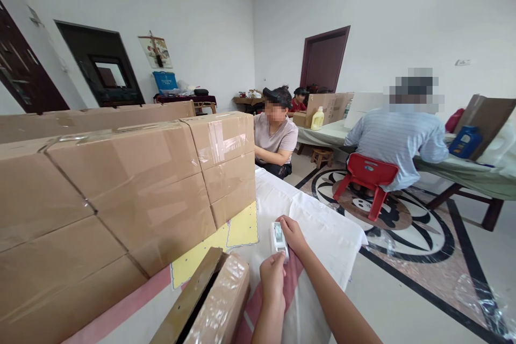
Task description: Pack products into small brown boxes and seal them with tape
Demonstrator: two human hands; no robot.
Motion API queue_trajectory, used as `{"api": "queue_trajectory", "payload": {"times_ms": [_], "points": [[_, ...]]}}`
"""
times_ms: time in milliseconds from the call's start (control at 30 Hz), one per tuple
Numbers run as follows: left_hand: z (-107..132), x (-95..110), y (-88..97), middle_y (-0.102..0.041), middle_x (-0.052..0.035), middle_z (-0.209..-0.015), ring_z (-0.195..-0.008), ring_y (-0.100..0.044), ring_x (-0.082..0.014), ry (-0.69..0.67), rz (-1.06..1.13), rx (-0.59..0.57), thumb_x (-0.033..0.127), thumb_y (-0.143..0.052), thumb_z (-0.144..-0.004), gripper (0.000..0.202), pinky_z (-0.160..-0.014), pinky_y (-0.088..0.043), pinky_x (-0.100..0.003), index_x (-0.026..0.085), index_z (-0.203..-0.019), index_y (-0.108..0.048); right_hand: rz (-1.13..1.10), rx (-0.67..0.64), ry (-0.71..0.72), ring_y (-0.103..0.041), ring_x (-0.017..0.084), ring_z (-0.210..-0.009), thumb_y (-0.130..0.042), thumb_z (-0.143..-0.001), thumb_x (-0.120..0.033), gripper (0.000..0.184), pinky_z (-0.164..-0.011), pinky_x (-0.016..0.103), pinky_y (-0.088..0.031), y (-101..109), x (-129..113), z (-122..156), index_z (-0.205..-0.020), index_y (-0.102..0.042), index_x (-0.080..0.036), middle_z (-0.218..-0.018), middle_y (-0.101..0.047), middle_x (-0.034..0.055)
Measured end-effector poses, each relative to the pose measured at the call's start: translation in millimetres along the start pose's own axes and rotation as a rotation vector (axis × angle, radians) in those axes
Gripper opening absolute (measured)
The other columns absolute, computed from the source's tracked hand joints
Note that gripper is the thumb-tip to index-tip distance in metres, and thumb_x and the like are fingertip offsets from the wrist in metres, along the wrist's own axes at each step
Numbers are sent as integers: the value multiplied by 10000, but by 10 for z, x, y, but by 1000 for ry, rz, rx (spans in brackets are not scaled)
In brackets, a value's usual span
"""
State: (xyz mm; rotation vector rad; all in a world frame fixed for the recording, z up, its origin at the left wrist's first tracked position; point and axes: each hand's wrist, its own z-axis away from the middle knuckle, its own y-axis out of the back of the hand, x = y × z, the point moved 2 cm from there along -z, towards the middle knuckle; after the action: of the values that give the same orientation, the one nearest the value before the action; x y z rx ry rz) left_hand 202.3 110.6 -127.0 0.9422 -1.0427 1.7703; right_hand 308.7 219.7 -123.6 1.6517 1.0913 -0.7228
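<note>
A small white oblong case with a grey-green window on its upper face lies between my hands, over the cloth-covered table. My left hand is closed at its near end, thumb and fingers pinching the edge. At the far right side of the case, the fingers of my right hand are closed against it. The exact kind of the case is too small to make out. Left of my left forearm stands an open-topped cardboard box wrapped in clear tape.
Taped cardboard boxes form a wall on the left. A person crouches beyond the table corner. Another sits on a red chair at a green-clothed table, with a yellow bottle and a blue bottle on it.
</note>
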Motion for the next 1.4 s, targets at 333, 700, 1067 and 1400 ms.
{"api": "queue_trajectory", "payload": {"times_ms": [333,700,1067,1400], "points": [[30,12,-17,-297,84,-449,-457,-248,-74,-41,-14,-5,498,-730,-653,402,-485,-198,-237,208,-542,-475,5,2,-11,-599,217,-743,-349,-1005,-486,442,-696,311,-430,4,-11,14,-818,-639,-210,-749,-642,31],[-19,-22,-13,-304,82,-453,-447,-233,-76,-15,-22,0,523,-726,-617,378,-456,-160,-234,196,-579,-541,4,2,-4,-594,213,-742,-354,-1003,-470,435,-700,309,-417,-12,23,-1,-812,-642,-207,-747,-646,28],[56,8,17,-251,94,-481,-445,-173,-60,-7,-8,-29,608,-729,-630,459,-444,-121,-229,195,-597,-531,8,7,1,-606,219,-748,-352,-1007,-496,449,-703,313,-439,-2,5,7,-817,-643,-213,-759,-660,32],[144,93,49,-252,95,-537,-480,-164,-52,-12,-13,-57,536,-795,-605,432,-451,-107,-216,187,-632,-540,-1,8,3,-613,217,-750,-358,-1006,-473,434,-712,316,-442,2,-3,10,-813,-645,-211,-761,-664,31]]}}
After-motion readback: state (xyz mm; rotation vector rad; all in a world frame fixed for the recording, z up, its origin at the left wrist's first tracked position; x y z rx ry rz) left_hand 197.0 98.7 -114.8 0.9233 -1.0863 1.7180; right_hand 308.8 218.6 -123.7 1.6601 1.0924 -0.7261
